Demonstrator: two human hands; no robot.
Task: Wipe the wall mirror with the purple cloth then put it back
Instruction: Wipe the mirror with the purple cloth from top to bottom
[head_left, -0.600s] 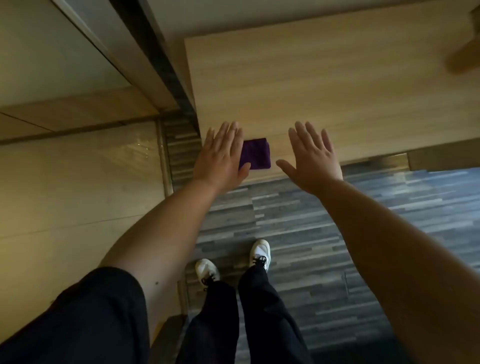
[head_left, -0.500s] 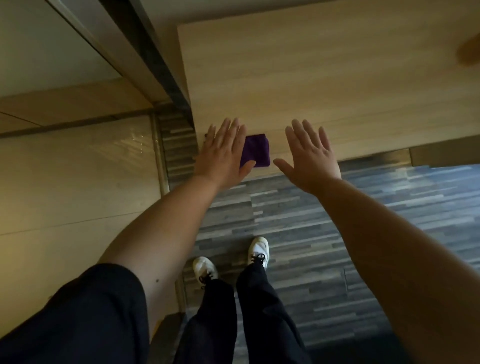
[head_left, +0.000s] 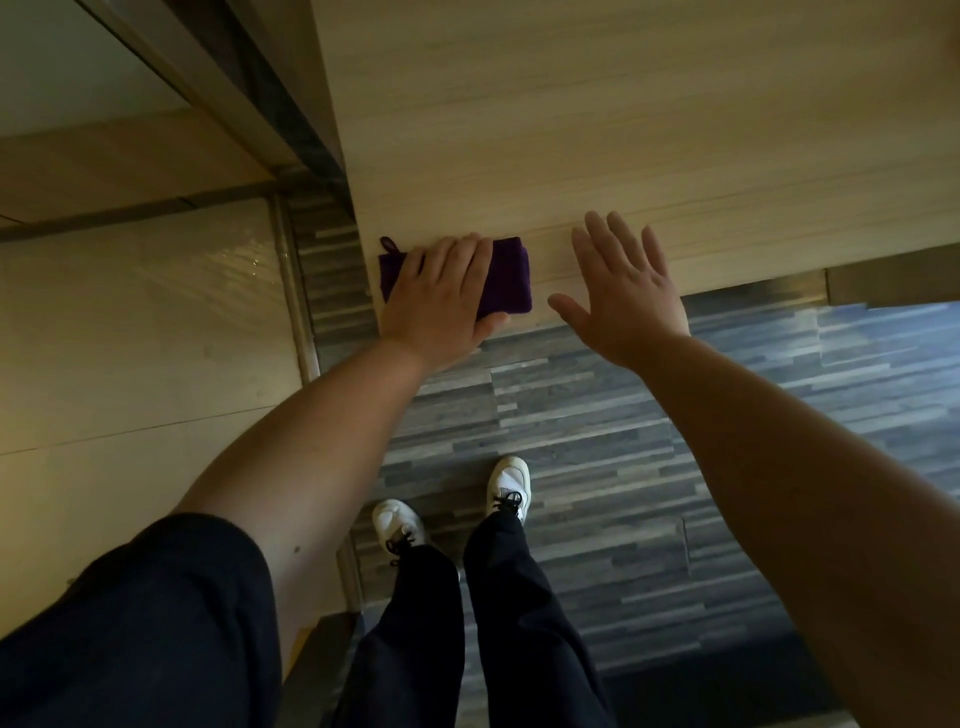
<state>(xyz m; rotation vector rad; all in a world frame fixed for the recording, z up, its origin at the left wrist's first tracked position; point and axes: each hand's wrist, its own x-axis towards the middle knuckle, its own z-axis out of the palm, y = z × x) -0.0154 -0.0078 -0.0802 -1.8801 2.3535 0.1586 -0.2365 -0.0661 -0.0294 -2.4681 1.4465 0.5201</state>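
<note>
The folded purple cloth (head_left: 508, 275) lies at the near left corner of a light wooden tabletop (head_left: 597, 119); a small loop sticks out at its far left corner. My left hand (head_left: 441, 296) lies on top of the cloth, fingers together and pressed on it, thumb against its near edge at the table's rim. Only the cloth's right part and left edge show. My right hand (head_left: 623, 291) hovers spread, palm down, just right of the cloth over the table's front edge, holding nothing. I cannot pick out the mirror for certain.
A glossy beige wall panel (head_left: 130, 322) with a metal trim strip (head_left: 296, 291) runs along the left. Grey striped plank flooring (head_left: 649, 441) lies below, with my white shoes (head_left: 506, 486) and dark trousers.
My left hand has moved forward and down onto the purple cloth, now covering most of it. The right hand stays spread beside it. The view has drawn closer to the table.
</note>
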